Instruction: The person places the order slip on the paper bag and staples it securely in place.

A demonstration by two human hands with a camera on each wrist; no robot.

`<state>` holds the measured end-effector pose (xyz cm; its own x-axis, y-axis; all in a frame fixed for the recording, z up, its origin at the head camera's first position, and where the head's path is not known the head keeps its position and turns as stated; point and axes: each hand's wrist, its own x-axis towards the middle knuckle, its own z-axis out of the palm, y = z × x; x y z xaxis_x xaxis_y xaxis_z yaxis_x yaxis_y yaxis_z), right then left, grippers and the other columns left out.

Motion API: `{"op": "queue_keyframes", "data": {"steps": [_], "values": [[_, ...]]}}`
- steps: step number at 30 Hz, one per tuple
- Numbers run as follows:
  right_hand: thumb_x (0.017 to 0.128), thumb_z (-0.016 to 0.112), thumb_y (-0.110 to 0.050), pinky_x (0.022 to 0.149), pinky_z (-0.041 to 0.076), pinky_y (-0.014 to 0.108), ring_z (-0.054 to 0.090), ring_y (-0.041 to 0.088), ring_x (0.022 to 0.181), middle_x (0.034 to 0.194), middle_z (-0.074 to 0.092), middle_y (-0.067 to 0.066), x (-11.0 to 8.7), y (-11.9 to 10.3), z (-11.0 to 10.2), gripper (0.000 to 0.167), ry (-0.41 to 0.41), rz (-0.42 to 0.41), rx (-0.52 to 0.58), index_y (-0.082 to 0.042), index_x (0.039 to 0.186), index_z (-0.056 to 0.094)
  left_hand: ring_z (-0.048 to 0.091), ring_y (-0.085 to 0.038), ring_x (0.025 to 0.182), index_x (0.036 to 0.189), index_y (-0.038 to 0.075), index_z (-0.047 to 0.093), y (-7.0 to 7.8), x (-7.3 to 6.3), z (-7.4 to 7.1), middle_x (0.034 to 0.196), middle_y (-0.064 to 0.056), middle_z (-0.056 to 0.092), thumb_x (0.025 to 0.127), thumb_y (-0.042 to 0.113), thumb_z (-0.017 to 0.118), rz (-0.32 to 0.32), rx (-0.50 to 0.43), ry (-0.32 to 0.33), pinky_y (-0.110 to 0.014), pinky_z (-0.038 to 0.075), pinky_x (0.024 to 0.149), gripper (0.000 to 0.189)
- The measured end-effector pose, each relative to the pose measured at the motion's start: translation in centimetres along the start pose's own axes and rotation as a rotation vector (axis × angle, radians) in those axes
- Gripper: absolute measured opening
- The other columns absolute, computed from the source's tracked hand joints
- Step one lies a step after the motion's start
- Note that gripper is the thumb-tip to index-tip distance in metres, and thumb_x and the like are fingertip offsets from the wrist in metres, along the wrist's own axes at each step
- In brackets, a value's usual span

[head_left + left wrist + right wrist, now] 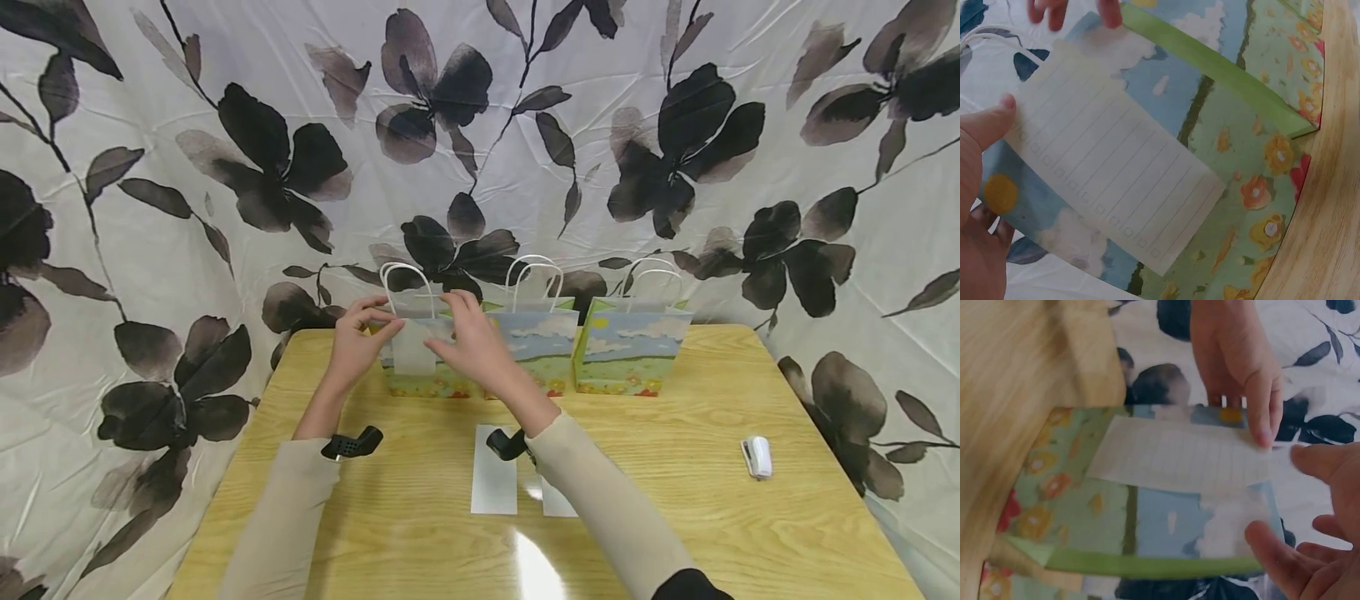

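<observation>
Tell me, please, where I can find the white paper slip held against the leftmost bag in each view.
Head: the paper slip is left of centre, in front of the leftmost bag.
Left wrist: the paper slip slants down rightward across the middle.
Right wrist: the paper slip lies nearly level across the middle.
Shared landmark: the left hand, its thumb at one end of the slip.

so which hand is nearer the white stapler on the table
Right. The right hand is at the upper right of the leftmost bag, to the left of the white stapler; the left hand is by that bag's left edge, farther away.
</observation>
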<state>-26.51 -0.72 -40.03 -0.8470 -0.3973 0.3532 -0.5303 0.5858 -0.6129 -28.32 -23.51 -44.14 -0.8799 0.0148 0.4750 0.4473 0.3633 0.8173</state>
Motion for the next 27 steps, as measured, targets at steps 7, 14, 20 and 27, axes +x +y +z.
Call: {"op": "queue_keyframes", "data": {"steps": [7, 14, 20, 27], "values": [[0.085, 0.075, -0.038, 0.089, 0.048, 0.04, 0.054, 0.027, 0.117, 0.141, 0.043, 0.012, 1.6, -0.4, 0.7, 0.074, -0.024, 0.092, -0.109, -0.005, 0.142, 0.043, 0.045, -0.042, 0.121, 0.094, -0.014, 0.07, 2.7, -0.5, 0.3, 0.126, -0.03, 0.052, 0.087, -0.002, 0.071, 0.005, -0.016, -0.007, -0.057, 0.038, 0.097, 0.014], [0.081, 0.079, -0.04, 0.081, 0.05, 0.039, 0.059, 0.024, 0.106, 0.133, 0.052, 0.006, 2.6, -0.2, 1.3, 0.07, 0.008, 0.189, -0.089, -0.01, 0.137, 0.05, 0.048, -0.038, 0.119, 0.094, -0.012, 0.071, 2.7, -0.6, 0.4, 0.123, -0.026, 0.056, 0.086, -0.001, 0.072, 0.003, -0.013, 0.027, -0.038, 0.044, 0.086, 0.014], [0.084, 0.078, -0.036, 0.077, 0.051, 0.036, 0.061, 0.021, 0.094, 0.118, 0.059, 0.005, 2.8, 0.2, 1.8, 0.051, 0.05, 0.244, -0.08, -0.01, 0.125, 0.064, 0.053, -0.032, 0.111, 0.093, -0.012, 0.072, 2.7, -0.6, 0.6, 0.116, -0.026, 0.06, 0.086, 0.0, 0.072, 0.024, -0.025, 0.047, -0.034, 0.044, 0.075, 0.013], [0.087, 0.076, -0.031, 0.071, 0.051, 0.033, 0.063, 0.018, 0.086, 0.107, 0.066, 0.002, 2.8, 1.1, 2.2, 0.033, 0.116, 0.202, -0.038, -0.012, 0.113, 0.073, 0.057, -0.013, 0.097, 0.089, -0.011, 0.073, 2.3, -0.6, 0.6, 0.109, -0.027, 0.063, 0.084, -0.002, 0.074, 0.058, -0.037, 0.079, -0.024, 0.042, 0.064, 0.01]]}}
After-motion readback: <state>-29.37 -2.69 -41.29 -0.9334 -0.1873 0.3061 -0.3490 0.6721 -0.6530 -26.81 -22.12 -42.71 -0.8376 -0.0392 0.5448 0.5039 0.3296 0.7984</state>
